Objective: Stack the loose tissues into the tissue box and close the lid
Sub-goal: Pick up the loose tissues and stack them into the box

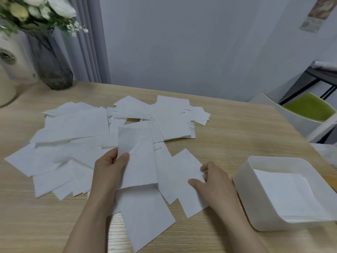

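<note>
Left hand [111, 166] pinches a tissue [136, 156] between thumb and fingers, lifted over the loose pile [73, 141] on the table [237, 125], long axis running away from the person. Right hand [213, 178], fingers curled, pinches the edge of another tissue [189, 179] lying flat. Open white box [244, 196] at right, just beside it, holds flat stacked tissues [284, 194].

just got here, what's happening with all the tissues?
A person is gathering loose tissues scattered over the wooden table. The left hand holds one tissue lifted by its edge, while the right hand pinches another still lying flat. The white tissue box sits open at right, a few tissues already inside. No lid in view.
</note>
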Tool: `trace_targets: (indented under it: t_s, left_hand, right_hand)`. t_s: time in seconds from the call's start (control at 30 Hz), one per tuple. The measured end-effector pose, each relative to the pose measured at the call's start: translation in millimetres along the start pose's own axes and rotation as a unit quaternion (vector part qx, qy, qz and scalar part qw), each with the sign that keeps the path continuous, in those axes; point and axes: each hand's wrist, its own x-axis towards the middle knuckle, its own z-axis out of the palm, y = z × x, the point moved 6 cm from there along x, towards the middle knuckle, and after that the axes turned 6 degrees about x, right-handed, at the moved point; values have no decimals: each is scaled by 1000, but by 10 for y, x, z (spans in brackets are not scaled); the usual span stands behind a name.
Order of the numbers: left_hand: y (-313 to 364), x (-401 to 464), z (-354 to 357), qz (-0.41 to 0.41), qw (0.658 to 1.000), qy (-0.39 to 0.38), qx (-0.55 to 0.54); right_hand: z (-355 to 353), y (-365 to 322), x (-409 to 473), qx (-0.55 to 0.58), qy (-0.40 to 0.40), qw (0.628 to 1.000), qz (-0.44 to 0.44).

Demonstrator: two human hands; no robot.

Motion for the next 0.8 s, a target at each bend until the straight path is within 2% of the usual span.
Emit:
trace_targets:
  t_s: [0.17,0.33,0.47,0.57,0.7,0.8]
  left_hand:
    - [41,-36,17,23,1000,-6,-17]
    - [33,-58,72,10,998,-38,-41]
    - [20,-91,179,11,998,-65,-18]
    - [-10,-92,246,12,997,-75,0]
    - [-47,-76,270,15,997,-76,15]
    - [-51,-80,281,17,997,-77,19]
  right_hand:
    - [-7,-21,22,15,-7,1000,3]
    - [-41,-32,-14,21,28,999,-16]
    - [-161,-23,-35,123,81,989,-20]
    - [-255,-22,-66,242,118,963,-12]
    - [-257,1,-88,367,111,924,13]
    - [-253,17,-104,464,110,878,36]
